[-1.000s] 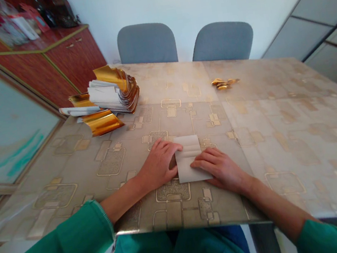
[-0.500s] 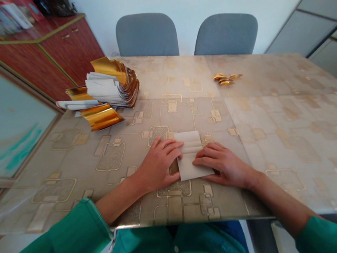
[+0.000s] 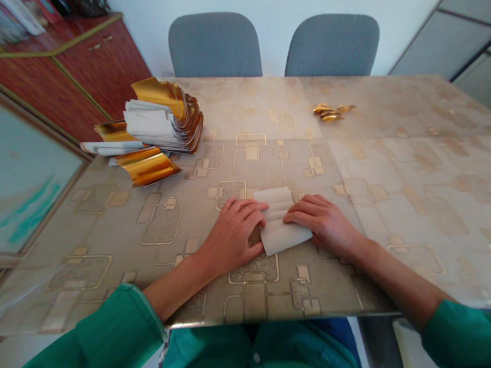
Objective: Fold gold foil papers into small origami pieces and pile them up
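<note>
A small creased sheet of paper, pale side up, lies on the patterned tablecloth in front of me. Cross folds run over its middle, and its near edge curves up off the table. My left hand rests at the paper's left edge, fingers stretched over the folds and thumb apart near the lower corner. On the right side, my right hand has its fingertips bent onto the paper by the folds. Its thumb is hidden around the lower right edge, with the paper between thumb and fingers.
A fanned stack of gold-and-white paper lies at the table's far left. Several small folded gold pieces sit at the far right. Two grey chairs stand behind the table, and a reddish wooden cabinet is at the back left.
The paper's near edge has curled up, away from my body. My right hand has moved slightly up with it, and its thumb has gone out of sight. My left hand has barely moved.
</note>
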`<act>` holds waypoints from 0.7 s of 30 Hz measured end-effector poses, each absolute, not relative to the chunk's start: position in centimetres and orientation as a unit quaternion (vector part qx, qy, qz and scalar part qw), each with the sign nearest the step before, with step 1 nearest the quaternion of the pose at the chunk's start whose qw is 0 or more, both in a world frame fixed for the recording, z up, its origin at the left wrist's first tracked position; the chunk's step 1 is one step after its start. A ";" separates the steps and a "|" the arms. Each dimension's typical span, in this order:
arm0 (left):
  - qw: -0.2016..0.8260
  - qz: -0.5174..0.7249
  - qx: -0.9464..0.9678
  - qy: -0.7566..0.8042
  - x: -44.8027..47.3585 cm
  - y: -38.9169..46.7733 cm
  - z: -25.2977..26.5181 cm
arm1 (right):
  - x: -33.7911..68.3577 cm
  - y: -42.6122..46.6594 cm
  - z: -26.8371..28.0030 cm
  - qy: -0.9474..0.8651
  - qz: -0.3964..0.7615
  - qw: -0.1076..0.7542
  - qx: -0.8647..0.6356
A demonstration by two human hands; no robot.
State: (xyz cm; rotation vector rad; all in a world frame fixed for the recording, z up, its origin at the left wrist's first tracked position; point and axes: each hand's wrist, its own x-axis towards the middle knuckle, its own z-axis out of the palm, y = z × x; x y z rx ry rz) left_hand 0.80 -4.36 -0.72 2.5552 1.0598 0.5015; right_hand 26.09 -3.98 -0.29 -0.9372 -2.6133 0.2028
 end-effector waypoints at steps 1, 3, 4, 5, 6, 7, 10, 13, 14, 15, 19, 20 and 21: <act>0.167 0.179 0.894 0.375 0.8 -4.3 -0.7 | 26.0 -3.7 -0.4 -0.923 0.070 0.179 -0.334; 0.176 0.185 0.889 0.381 1.0 -4.2 -0.6 | 25.9 -3.3 -0.6 -0.920 0.073 0.183 -0.339; 0.179 0.188 0.887 0.382 1.0 -4.2 -0.5 | 25.9 -3.1 -0.7 -0.918 0.078 0.185 -0.343; 0.181 0.193 0.885 0.384 1.1 -4.1 -0.5 | 25.8 -2.9 -0.8 -0.915 0.084 0.185 -0.349; 0.182 0.198 0.883 0.385 1.2 -4.0 -0.4 | 25.8 -2.7 -0.8 -0.912 0.089 0.183 -0.356; 0.183 0.203 0.881 0.388 1.3 -3.9 -0.3 | 25.7 -2.6 -0.9 -0.909 0.095 0.182 -0.364; 0.181 0.213 0.869 0.408 1.6 -3.5 -0.2 | 25.6 -2.4 -0.9 -0.897 0.107 0.186 -0.387; 0.177 0.219 0.861 0.423 1.9 -3.2 -0.4 | 25.5 -2.3 -0.9 -0.887 0.110 0.205 -0.399; 0.175 0.220 0.860 0.425 1.9 -3.1 -0.5 | 25.5 -2.3 -1.0 -0.885 0.109 0.209 -0.401; 0.174 0.222 0.860 0.426 1.9 -3.0 -0.6 | 25.5 -2.3 -1.0 -0.884 0.109 0.212 -0.401; 0.169 0.229 0.857 0.429 1.9 -3.0 -0.9 | 25.6 -2.3 -1.1 -0.882 0.112 0.222 -0.400; 0.168 0.231 0.858 0.427 1.9 -3.0 -0.9 | 25.6 -2.3 -1.1 -0.882 0.112 0.225 -0.399; 0.168 0.232 0.858 0.426 1.9 -3.0 -1.0 | 25.6 -2.3 -1.1 -0.881 0.112 0.228 -0.398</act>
